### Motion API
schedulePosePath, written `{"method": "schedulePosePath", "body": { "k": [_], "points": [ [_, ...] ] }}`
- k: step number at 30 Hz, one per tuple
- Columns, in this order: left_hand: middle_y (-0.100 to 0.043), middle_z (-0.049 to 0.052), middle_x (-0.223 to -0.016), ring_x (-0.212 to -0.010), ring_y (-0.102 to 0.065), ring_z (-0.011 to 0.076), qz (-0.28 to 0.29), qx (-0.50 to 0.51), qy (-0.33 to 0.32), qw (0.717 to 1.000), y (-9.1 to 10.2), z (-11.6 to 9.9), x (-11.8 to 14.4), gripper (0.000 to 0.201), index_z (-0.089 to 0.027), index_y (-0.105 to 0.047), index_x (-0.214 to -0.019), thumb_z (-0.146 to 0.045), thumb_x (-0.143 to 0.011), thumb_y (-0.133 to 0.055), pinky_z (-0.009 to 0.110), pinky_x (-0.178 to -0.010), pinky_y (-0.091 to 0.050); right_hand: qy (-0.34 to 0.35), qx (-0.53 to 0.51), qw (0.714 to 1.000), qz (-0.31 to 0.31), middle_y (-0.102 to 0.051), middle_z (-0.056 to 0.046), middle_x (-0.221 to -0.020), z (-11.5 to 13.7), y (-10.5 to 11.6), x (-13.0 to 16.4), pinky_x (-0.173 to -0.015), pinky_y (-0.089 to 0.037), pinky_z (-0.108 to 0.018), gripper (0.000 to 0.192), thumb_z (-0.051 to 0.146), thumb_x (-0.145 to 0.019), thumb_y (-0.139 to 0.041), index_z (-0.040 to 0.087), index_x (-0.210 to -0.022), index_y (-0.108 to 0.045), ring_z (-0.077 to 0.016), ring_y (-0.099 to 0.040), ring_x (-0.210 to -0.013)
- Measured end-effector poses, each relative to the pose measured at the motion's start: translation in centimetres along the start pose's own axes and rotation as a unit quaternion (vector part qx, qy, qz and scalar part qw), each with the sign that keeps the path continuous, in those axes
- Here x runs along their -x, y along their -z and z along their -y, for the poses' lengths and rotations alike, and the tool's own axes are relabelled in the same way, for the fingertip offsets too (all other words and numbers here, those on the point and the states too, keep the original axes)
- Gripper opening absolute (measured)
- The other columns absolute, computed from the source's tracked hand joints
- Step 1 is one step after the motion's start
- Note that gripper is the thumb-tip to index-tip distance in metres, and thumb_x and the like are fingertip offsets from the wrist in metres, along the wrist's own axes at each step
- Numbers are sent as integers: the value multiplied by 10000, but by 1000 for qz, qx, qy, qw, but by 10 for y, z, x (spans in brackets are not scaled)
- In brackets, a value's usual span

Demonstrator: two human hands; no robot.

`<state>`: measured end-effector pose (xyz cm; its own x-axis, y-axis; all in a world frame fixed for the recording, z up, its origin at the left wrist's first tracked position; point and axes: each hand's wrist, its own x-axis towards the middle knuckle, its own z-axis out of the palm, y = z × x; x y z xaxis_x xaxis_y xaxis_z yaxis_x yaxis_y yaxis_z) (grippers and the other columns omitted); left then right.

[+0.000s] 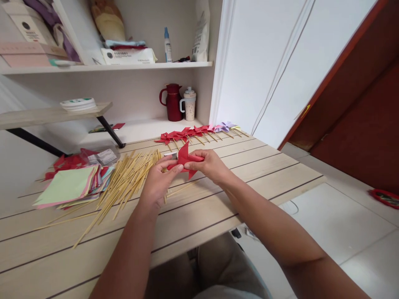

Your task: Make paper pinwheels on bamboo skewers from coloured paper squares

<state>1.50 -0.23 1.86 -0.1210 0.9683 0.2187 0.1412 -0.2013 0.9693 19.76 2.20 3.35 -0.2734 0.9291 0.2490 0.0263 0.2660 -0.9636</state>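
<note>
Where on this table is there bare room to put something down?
Bare wood lies along the near edge of the table under the forearms, and at the right end, below the pinwheel row. The left is crowded with sticks and paper squares.

Red paper pinwheel [184, 160], tan sticks [124, 182], dark red jug [172, 101].

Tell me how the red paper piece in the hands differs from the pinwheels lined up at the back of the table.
The red paper piece is held above the table between the left hand and right hand; the finished pinwheels lie in a row. It shows no stick; they have sticks. It is red only; the row also holds purple and yellow ones. Both are folded paper.
</note>
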Motion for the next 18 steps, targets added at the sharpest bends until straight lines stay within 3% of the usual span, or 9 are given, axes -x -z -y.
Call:
{"method": "schedulePosePath", "body": {
  "k": [8,18],
  "points": [
    [-674,111,-1348,-1293,-582,334,2,-28,-18,999,2,-7,1,227,-245,-819,-764,-455,-683,-844,521,-1135,-397,-25,7,999,18,-624,9,-677,-2,1,0,-584,-388,-279,229,366,-667,-843,184,-719,-713,-137,-511,-644],
    [-652,105,-1347,-1285,-581,320,-34,-89,-25,995,-6,-11,5,104,-226,-764,-665,-314,-717,-779,494,-1136,-387,-43,3,999,26,-605,18,-641,-2,-5,1,-570,-370,-268,291,401,-661,-858,164,-712,-697,-127,-510,-607]
  ]
}}
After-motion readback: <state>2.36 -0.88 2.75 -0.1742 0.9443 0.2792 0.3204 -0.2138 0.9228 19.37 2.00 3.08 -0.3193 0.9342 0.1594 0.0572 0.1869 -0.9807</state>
